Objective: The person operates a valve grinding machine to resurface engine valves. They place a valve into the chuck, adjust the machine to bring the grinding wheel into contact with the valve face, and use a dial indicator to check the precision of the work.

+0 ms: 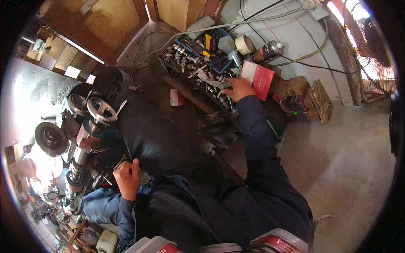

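My right hand [239, 89] reaches over a tray heaped with metal camshafts [183, 61]. Its fingers are closed at the end of a crumpled-looking grey piece [215, 83], whose kind I cannot make out. A red and white box [258, 80] stands right beside that hand. At my left side, my left hand [126, 179] is closed in a loose fist near the machine. A thin dark piece [120, 162] shows at its fingers, too small to name. Yellow-handled tool parts [207, 44] lie among the metal pieces at the tray's far end.
A machine with a shiny handwheel [101, 110] and a round disc [51, 138] stands on the left. Past the tray are a tape roll [244, 44] and a spray can [270, 50]. Cardboard boxes [295, 87] and a fan [373, 46] are at right; a cable [253, 20] crosses behind.
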{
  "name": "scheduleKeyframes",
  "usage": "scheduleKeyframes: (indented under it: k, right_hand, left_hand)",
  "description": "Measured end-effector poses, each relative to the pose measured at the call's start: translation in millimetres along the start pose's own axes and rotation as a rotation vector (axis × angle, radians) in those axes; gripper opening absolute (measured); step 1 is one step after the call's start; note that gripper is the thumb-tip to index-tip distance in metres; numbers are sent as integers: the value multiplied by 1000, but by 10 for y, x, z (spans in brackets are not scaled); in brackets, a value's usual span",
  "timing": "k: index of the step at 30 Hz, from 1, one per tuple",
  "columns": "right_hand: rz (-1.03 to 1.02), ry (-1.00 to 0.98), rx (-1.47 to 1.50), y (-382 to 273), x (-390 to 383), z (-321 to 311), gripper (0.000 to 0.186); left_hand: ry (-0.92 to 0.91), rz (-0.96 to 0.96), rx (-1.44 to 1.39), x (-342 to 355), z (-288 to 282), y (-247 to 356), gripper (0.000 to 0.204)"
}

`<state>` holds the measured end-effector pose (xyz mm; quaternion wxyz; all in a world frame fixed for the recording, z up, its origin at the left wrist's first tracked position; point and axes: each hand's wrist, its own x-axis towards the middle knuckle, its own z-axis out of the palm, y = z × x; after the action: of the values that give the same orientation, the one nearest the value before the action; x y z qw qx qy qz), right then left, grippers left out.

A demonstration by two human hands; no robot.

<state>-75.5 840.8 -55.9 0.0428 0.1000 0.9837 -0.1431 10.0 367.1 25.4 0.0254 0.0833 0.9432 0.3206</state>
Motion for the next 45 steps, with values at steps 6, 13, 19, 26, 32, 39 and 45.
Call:
scheduleKeyframes:
  k: [6,13,19,26,32,39,45]
  right_hand:
    - [199,-31,-315,314,26,-124,18]
    - [284,369,-219,774,-184,-437,29]
    - [131,34,264,194,-186,96,39]
    - [356,535,682,733,13,319,18]
    - [458,367,936,726,-123,-287,21]
    - [590,-215,-107,506,-32,558,29]
    - [671,-165,-162,427,159,653,32]
  left_hand:
    - [-99,44,-241,-56,95,69,12]
    - [-216,-17,-309,-125,289,37,44]
    - [-248,-76,-304,-100,287,34,59]
    - [-209,-100,-312,-113,349,-46,46]
    - [-190,-212,-316,-89,364,-60,9]
    - [-319,-486,-385,-87,383,-84,22]
    - [-345,-440,-453,-169,359,-254,23]
